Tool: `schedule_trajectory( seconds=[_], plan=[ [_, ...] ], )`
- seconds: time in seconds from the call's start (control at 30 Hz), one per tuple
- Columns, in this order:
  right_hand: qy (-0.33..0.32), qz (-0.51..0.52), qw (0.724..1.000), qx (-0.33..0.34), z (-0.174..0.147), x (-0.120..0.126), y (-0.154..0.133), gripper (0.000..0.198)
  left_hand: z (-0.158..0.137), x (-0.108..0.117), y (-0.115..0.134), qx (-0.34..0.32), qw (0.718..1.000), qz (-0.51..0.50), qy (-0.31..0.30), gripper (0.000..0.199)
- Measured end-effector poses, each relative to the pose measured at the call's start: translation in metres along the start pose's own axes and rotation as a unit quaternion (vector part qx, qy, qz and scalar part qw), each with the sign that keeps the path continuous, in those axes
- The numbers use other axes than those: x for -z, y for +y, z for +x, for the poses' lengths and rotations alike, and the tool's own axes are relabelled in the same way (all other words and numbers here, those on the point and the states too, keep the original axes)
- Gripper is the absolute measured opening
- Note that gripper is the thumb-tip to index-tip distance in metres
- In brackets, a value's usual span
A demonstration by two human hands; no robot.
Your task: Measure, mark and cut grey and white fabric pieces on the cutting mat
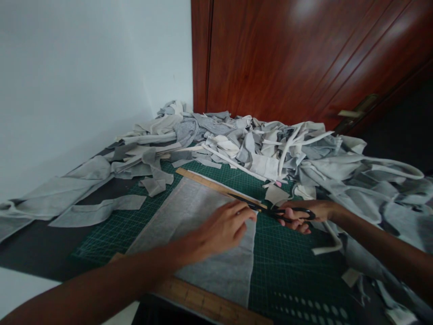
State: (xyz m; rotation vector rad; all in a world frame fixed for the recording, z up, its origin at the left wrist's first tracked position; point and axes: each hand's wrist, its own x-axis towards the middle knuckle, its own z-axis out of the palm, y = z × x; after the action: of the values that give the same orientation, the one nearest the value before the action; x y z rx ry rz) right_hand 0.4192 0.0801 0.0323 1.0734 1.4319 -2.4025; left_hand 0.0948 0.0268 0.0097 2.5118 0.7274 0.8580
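A light grey piece of fabric (216, 275) lies flat on the green cutting mat (287, 266). My left hand (226, 225) is over the fabric's right part, its fingers bent toward the upper right corner; whether they pinch the edge is not clear. My right hand (301, 219) grips black-handled scissors (259, 206), with fingers through the loops. The blades point left along the fabric's far edge, close to my left fingertips. A wooden ruler (209, 183) lies along that far edge, and another wooden ruler (209, 302) lies across the near edge.
A heap of grey and white fabric scraps (237, 140) runs along the back and down the right side. Long fabric strips (98, 212) lie at the left. Behind stand a white wall (94, 67) and a brown wooden door (287, 58) with a metal handle (353, 113).
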Motion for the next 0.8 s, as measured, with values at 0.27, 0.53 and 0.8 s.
schedule_trajectory(
  seconds=[0.27, 0.53, 0.8],
  plan=[
    [-0.007, -0.015, 1.0, 0.0, -0.003, 0.005, 0.009, 0.07, 0.018, 0.03, -0.067, 0.094, 0.982, 0.158, 0.048, 0.03],
    [0.017, -0.04, 0.999, 0.003, -0.004, -0.003, 0.002, 0.071, 0.014, 0.036, -0.088, 0.094, 0.988, 0.123, -0.006, 0.024],
    [0.0, -0.024, 1.0, 0.01, -0.006, 0.001, 0.004, 0.064, 0.018, 0.031, -0.086, 0.114, 0.981, 0.155, 0.002, 0.024]
  ],
)
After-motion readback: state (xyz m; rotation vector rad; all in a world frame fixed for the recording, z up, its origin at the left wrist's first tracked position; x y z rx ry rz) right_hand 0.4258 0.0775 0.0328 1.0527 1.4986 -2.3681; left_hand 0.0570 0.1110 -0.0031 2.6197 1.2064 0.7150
